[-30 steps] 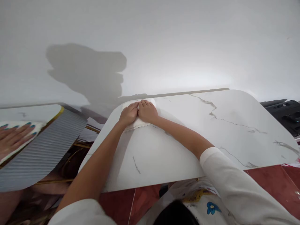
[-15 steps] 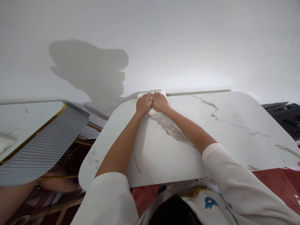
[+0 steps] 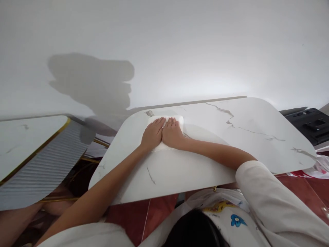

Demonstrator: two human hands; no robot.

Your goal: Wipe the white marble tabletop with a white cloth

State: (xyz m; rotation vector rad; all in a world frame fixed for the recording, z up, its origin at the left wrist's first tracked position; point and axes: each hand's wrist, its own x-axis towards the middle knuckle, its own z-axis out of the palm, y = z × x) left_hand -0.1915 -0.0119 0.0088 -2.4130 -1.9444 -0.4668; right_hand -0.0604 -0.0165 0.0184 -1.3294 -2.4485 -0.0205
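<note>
A white cloth (image 3: 162, 146), perhaps a paper towel, lies spread on a white marble-patterned table (image 3: 205, 164). My left hand (image 3: 152, 134) presses flat on its left part, fingers stretched forward. Beside it, my right hand (image 3: 173, 134) also lies flat on the cloth, fingers pointing away from me. The two hands touch or nearly touch. They cover the middle of the cloth, whose edges show at the far right corner and between the wrists.
A pale wall (image 3: 205, 51) rises behind the table. At left stands another marble-topped piece (image 3: 33, 137) with a gold edge and ribbed grey side. A black appliance (image 3: 308, 125) sits at far right, a plastic bag (image 3: 318, 166) below it. Someone's bare leg (image 3: 17, 219) shows lower left.
Both hands and the cloth have come back from the table's far edge toward me. The fingers, bent before, are now stretched out flatter. The view has shifted slightly.
</note>
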